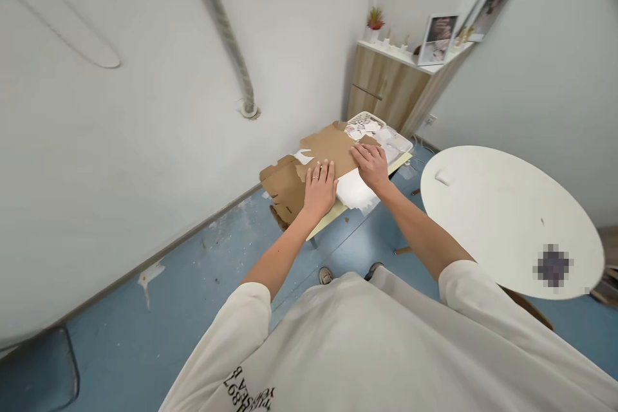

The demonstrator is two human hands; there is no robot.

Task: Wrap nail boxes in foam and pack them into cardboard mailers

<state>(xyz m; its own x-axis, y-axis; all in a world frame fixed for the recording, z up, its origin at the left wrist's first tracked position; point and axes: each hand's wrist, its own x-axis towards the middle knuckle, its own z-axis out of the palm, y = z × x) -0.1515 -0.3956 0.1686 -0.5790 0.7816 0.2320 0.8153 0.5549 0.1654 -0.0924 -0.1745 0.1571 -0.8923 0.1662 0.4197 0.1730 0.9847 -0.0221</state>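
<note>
A flat brown cardboard sheet (331, 143) with cut, notched edges lies on a small table (326, 220) by the wall. My left hand (320, 188), a ring on one finger, rests with fingers stretched out on the sheet's near left part. On its right part my right hand (371, 164) lies with its fingers extended over the edge. Beneath and in front of the sheet is a white sheet (356, 190). More folded brown cardboard (284, 190) hangs over the table's left end. Behind my right hand, a white basket (363, 116) holds paper pieces.
To the right stands a white oval table (502, 206) with a small white item on it. A wood-grain cabinet (386, 87) in the corner carries a plant (374, 20) and picture frames (438, 38). A dark chair (38, 370) is at lower left on the blue floor.
</note>
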